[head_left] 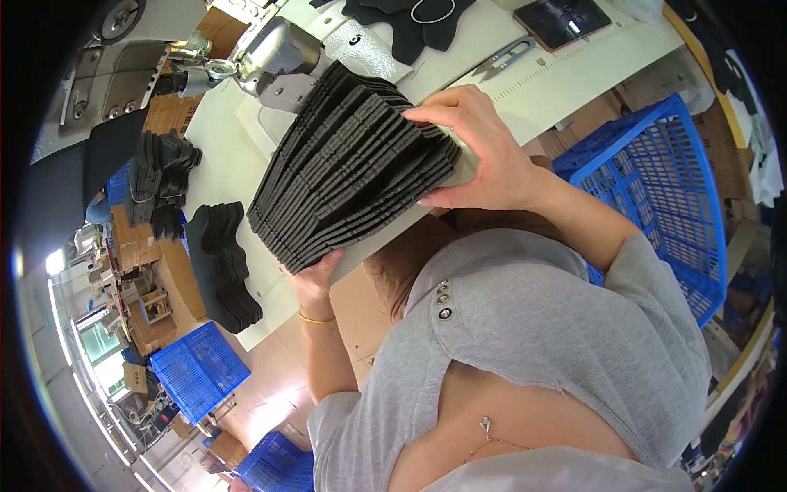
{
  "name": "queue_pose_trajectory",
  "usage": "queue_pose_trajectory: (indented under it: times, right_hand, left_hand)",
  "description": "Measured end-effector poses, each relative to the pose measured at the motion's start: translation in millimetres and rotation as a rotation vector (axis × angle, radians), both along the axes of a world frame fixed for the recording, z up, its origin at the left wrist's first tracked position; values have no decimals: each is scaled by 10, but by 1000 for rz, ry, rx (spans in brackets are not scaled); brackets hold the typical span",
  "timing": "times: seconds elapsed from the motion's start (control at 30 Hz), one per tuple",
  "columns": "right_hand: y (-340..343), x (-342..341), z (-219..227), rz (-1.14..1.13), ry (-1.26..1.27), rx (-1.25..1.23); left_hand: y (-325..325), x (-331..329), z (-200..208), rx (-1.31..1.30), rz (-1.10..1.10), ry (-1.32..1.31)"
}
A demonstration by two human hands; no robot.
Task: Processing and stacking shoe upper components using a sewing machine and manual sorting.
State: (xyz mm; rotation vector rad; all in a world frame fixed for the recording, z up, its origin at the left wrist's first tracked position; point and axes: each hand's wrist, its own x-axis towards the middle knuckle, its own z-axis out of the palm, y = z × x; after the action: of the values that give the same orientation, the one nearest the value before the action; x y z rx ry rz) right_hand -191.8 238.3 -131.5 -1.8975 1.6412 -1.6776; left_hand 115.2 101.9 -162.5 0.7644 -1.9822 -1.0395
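Note:
Both of my hands hold a thick stack of black padded fabric pieces (352,164) over the white sewing table. The layers fan out, closer together at the left end and looser at the right. My left hand (316,275) grips the near left end from below; most of its fingers are hidden under the stack. My right hand (488,156) spans the right end, thumb on the near side and fingers on the far side. Just beyond the stack stands the metal sewing machine head (283,53).
Thread snips (510,56) and a dark-screened device (561,20) lie at the table's far right. More black pieces (220,266) overlap along the left edge, with another pile (160,176) behind. A blue crate (656,197) stands right; another blue crate (199,369) is on the lower left.

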Motion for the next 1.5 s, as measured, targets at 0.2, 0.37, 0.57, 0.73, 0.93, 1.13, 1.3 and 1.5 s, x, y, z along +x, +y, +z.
queue_pose_trajectory:
  times: [0.2, 0.37, 0.57, 0.73, 0.93, 1.13, 1.3, 1.5]
  right_hand:
    - [-9, -6, 8, 26, -38, 14]
    - [-32, -18, 12, 42, -17, 26]
    - [-23, -37, 11, 45, 9, 18]
    - [-35, -60, 26, 49, 15, 7]
    - [-60, -84, 38, 112, -5, 42]
    - [-72, -106, 32, 110, 29, 5]
    - [-101, -135, 95, 157, -1, 79]
    - [-126, -191, 93, 166, 33, 66]
  left_hand:
    - [11, 5, 11, -34, 13, -25]
    - [12, -10, -6, -57, 16, -53]
    - [-48, 113, -70, -202, 18, -214]
    - [-52, 168, -129, -194, 23, -204]
    - [-35, 189, -147, -165, 50, -205]
    - [-51, 150, -138, -193, 47, -200]
    - [-11, 102, -53, -88, 15, -112]
    - [-52, 163, -170, -105, -11, -71]
